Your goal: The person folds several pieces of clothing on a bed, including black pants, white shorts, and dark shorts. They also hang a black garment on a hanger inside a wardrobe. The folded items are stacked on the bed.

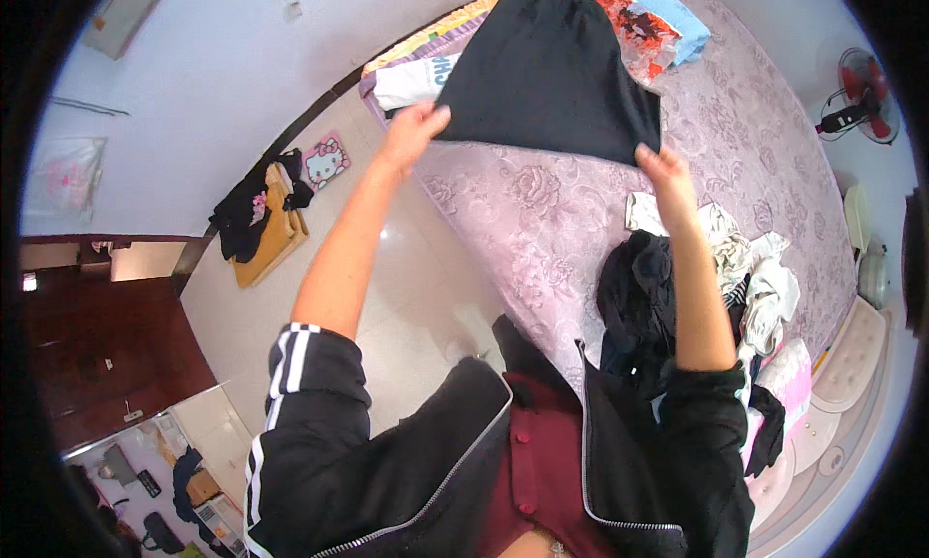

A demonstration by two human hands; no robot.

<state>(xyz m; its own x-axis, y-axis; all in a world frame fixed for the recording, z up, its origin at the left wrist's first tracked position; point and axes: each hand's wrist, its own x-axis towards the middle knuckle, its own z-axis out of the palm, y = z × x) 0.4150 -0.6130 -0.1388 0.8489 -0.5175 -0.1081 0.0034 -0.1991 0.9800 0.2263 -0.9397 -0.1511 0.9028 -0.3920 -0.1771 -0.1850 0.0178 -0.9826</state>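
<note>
A black skirt-like garment (544, 79) is stretched wide over the far part of a bed with a pink rose-patterned cover (537, 195). My left hand (415, 133) grips the left corner of its near edge. The right corner of that edge is pinched in my right hand (664, 169). The gathered waistband end points away from me. Beneath and beside the garment lie a white cloth with letters (414, 82) and a red-and-white patterned cloth (639, 32). Under my right forearm rests a heap of dark clothes (635, 289), with crumpled white clothes (769, 297) next to it.
A red-bladed fan (864, 97) stands beyond the bed's right side, and a padded headboard (849, 355) curves at lower right. On the floor at left are a cardboard piece (272, 246) with black cloth on it and a cartoon-cat square (326, 160). A cluttered table (131, 442) is at lower left.
</note>
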